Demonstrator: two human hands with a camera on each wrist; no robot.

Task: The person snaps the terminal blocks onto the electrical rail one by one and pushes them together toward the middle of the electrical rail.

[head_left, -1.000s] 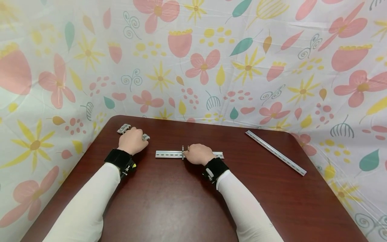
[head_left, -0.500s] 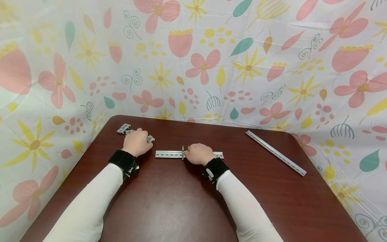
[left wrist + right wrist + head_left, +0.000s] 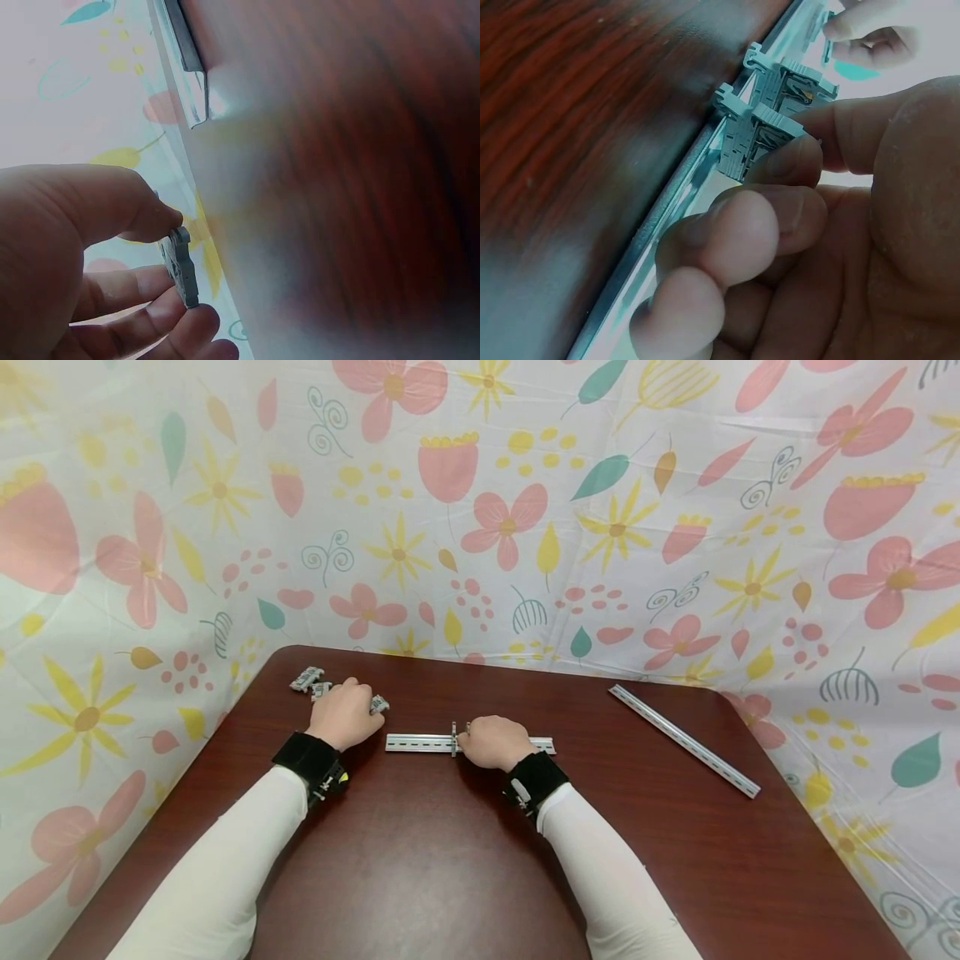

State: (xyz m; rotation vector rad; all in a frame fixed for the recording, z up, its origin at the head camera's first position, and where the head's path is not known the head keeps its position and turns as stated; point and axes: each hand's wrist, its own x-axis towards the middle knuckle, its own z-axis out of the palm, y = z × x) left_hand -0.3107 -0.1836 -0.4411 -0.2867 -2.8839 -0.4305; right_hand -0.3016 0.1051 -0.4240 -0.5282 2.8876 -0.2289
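My left hand (image 3: 345,717) pinches a grey terminal block (image 3: 180,266) between thumb and fingers, over the table left of a slotted metal DIN rail (image 3: 417,742). In the left wrist view the block hangs on edge, and the rail's end lies beyond it. My right hand (image 3: 495,742) is at the middle of the rail. There its thumb and fingers pinch one terminal block (image 3: 754,139) seated on the rail. Close beside that block a second terminal block (image 3: 795,90) stands on the rail.
More terminal blocks (image 3: 306,678) lie at the table's back left, partly behind the left hand. A longer DIN rail (image 3: 684,739) lies slanted on the right of the dark wooden table (image 3: 420,860). A flower-printed curtain (image 3: 525,602) hangs behind the table.
My left hand has moved right, towards the rail, with the terminal block in it, uncovering another block at the back left. The right hand stays in place on the rail.
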